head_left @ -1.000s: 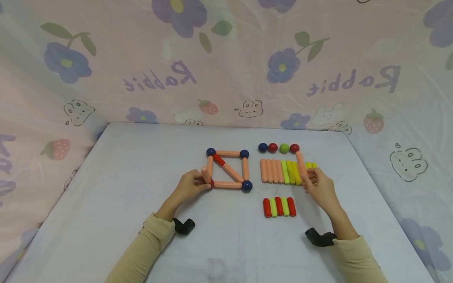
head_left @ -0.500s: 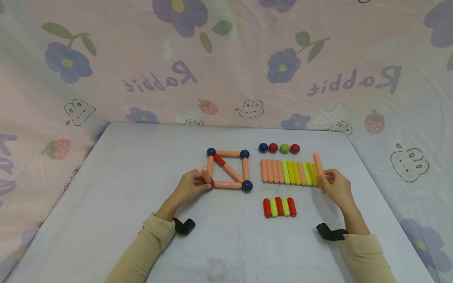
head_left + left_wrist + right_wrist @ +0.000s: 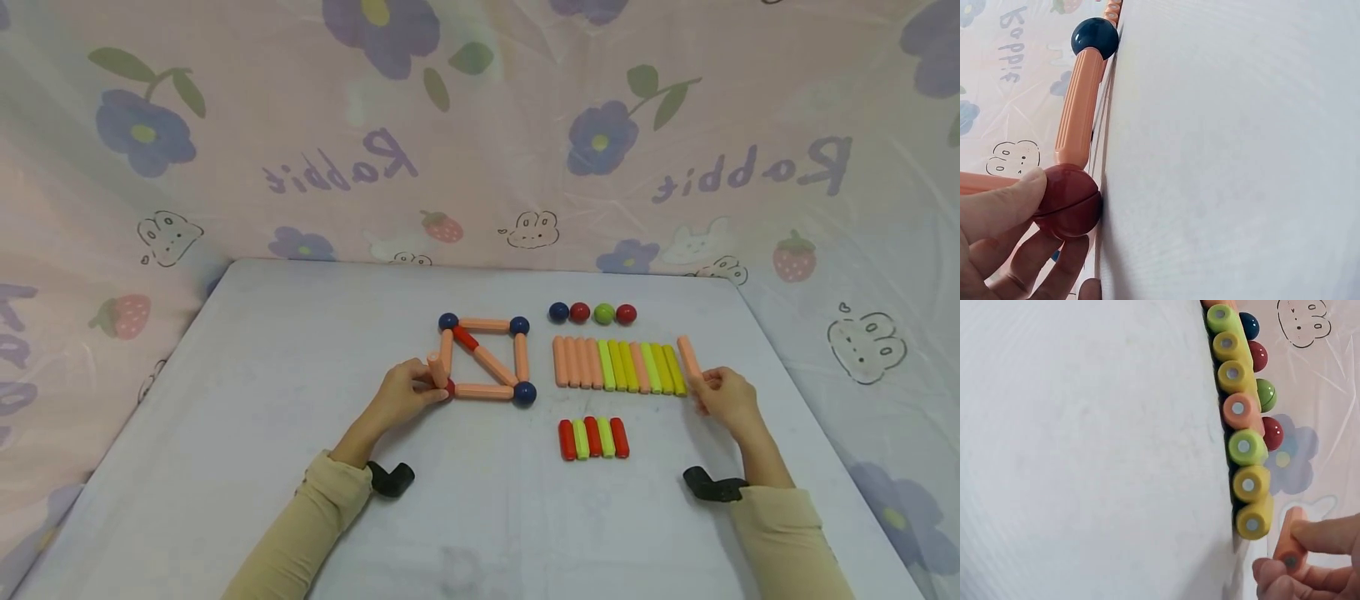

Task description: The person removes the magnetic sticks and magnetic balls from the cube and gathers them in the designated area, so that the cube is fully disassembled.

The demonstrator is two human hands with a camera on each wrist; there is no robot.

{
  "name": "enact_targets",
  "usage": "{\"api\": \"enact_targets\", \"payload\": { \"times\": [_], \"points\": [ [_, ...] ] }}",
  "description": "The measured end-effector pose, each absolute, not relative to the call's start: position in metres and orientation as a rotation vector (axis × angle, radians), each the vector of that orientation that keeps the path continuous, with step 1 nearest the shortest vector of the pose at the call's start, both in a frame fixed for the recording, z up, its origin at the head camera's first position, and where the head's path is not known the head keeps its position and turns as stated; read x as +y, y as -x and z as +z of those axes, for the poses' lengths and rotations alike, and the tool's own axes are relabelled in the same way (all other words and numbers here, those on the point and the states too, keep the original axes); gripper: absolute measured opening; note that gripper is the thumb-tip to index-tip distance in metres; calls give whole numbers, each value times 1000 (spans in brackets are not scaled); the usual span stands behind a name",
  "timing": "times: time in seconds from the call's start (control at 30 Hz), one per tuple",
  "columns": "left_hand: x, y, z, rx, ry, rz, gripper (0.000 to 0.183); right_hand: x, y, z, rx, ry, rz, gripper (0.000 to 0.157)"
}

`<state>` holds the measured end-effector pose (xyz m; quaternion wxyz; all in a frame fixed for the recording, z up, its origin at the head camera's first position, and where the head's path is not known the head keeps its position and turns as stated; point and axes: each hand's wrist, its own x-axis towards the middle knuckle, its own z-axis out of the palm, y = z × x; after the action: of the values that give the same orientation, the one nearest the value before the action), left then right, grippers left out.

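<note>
My left hand (image 3: 401, 396) grips a red magnetic ball (image 3: 1067, 200) at the near-left corner of a square frame, thumb on top and fingers below. A peach magnetic stick (image 3: 436, 371) rises from that ball, tilted slightly. The frame has peach sides, dark blue balls (image 3: 524, 393) at its other corners, and a diagonal of a short red stick (image 3: 466, 338) and a peach stick (image 3: 493, 367). At the right, my right hand (image 3: 726, 402) pinches another peach stick (image 3: 688, 357) between thumb and fingers, just beyond the yellow end of a row of sticks (image 3: 626, 367).
Behind the row stand blue, red and green balls (image 3: 603, 313) in a line. Several short red and green sticks (image 3: 593, 437) lie side by side nearer me. A white-covered table (image 3: 225, 400) meets a printed cloth (image 3: 480, 200) at its back edge.
My right hand has moved to the right with its peach stick, from over the row to beyond its end, uncovering the yellow sticks there. My left hand has stayed still.
</note>
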<state>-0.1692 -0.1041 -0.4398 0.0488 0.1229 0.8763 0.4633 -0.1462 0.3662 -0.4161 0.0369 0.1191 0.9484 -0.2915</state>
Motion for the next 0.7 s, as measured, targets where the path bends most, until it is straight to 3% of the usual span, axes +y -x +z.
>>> {"api": "enact_targets", "payload": {
  "times": [0.3,0.7],
  "points": [
    [-104,170,-441,2679,-378,1398,16,367,149,-422,2772,-434,-945,39],
    [-104,169,-442,2669,-343,1391,18,370,148,-421,2737,-434,-854,47]
  ]
}}
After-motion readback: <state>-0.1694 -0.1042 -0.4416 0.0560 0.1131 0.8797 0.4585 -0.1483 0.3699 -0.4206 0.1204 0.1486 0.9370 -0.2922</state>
